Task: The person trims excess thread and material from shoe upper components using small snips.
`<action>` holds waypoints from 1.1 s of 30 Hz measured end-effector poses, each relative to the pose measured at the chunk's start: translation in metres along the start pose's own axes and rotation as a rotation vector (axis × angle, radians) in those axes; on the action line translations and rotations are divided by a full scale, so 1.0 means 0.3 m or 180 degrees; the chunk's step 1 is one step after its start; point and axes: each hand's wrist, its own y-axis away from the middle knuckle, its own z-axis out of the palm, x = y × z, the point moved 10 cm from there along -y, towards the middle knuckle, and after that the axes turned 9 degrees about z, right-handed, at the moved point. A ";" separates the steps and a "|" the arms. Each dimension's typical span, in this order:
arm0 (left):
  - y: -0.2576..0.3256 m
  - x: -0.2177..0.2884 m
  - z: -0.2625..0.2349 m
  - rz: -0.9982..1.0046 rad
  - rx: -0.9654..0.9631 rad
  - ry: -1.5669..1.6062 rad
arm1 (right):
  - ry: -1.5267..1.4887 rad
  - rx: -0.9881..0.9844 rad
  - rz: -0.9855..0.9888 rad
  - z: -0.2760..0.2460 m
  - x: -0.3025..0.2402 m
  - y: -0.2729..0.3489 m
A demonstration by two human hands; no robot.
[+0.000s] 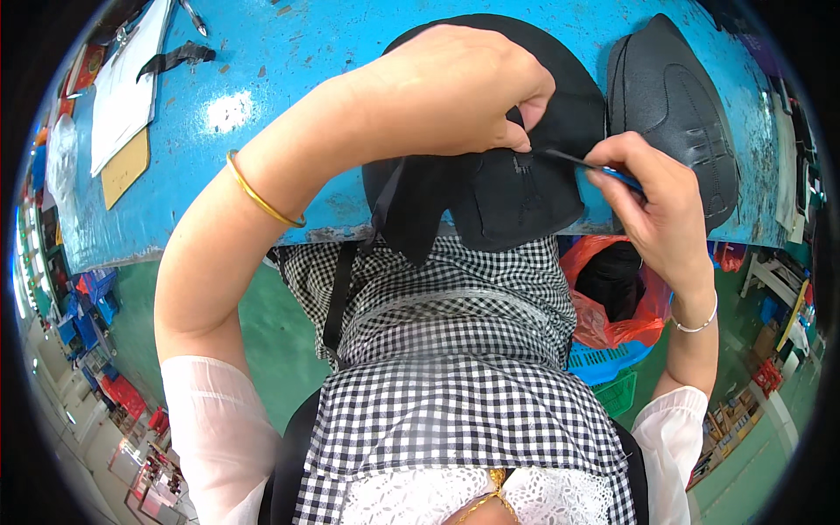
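A black sewn piece (499, 210), perhaps leather or fabric, lies on the blue table at its front edge, partly hanging over it. My left hand (477, 87) reaches across it, thumb and fingers pinching a fold of the black material. In my right hand (652, 188) is a thin tool with a blue handle (623, 180) and a dark narrow tip, gripped like a pen. That tip points left, close to a short row of pale stitches beside my left thumb. Whether it touches the material I cannot tell.
A stack of black stitched pieces (678, 114) lies at the right on the blue table (289, 52). White papers on a clipboard (131, 87), a black strap (179, 58) and a pen (194, 19) are at the left. Below the edge, a red bag (643, 302) sits in a blue basket (604, 360).
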 end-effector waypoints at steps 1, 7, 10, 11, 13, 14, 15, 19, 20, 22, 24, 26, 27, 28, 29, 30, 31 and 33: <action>0.005 -0.001 -0.019 0.0010 0.0074 -0.0302 | 0.0274 -0.0079 -0.0360 0.016 -0.031 -0.010; 0.044 -0.053 -0.071 -0.0204 0.0248 0.0012 | 0.0958 -0.0260 -0.0935 0.074 -0.068 -0.039; 0.041 -0.057 -0.065 -0.0287 0.0124 0.0136 | 0.0885 -0.0703 -0.1124 0.088 -0.073 -0.053; 0.040 -0.063 -0.052 -0.0372 -0.0012 0.0099 | 0.0762 -0.0778 -0.1138 0.086 -0.071 -0.056; 0.043 -0.057 -0.060 -0.0238 0.0153 0.0047 | 0.0639 -0.0857 -0.1153 0.094 -0.070 -0.065; 0.043 -0.044 -0.072 -0.0097 0.0314 0.0001 | 0.0716 -0.0680 -0.1125 0.090 -0.070 -0.073; 0.043 -0.044 -0.071 -0.0093 0.0313 0.0012 | 0.0793 -0.0502 -0.1097 0.087 -0.071 -0.079; 0.037 -0.049 -0.063 -0.0037 0.0271 0.0172 | 0.1011 -0.0149 -0.0859 0.087 -0.066 -0.109; 0.038 -0.044 -0.065 0.0004 0.0271 0.0145 | 0.0845 -0.0176 -0.0884 0.086 -0.069 -0.115; 0.044 -0.043 -0.068 -0.0088 0.0186 0.0219 | 0.0679 -0.0205 -0.0907 0.075 -0.079 -0.116; 0.056 -0.048 -0.060 -0.0201 0.0108 0.0295 | 0.0766 -0.0223 -0.0552 0.051 -0.054 -0.118; 0.061 -0.037 -0.074 -0.0027 0.0240 0.0130 | 0.0884 -0.0205 -0.0505 0.056 -0.037 -0.135; 0.060 -0.041 -0.073 -0.0014 0.0241 0.0133 | 0.0983 -0.0382 -0.0409 0.074 -0.033 -0.145; 0.057 -0.037 -0.072 0.0080 0.0235 0.0013 | 0.1080 -0.0560 -0.0312 0.090 -0.023 -0.153; 0.058 -0.030 -0.071 0.0166 0.0227 -0.0106 | 0.1081 -0.0560 -0.0307 0.090 -0.020 -0.160; 0.058 -0.029 -0.069 0.0170 0.0226 -0.0104 | 0.1046 -0.0611 -0.0201 0.093 -0.007 -0.168; 0.059 -0.042 -0.064 0.0043 0.0209 0.0084 | 0.1011 -0.0661 -0.0094 0.096 0.005 -0.171; 0.070 -0.058 -0.053 -0.0113 0.0195 0.0263 | 0.0974 -0.0463 -0.0239 0.074 -0.004 -0.166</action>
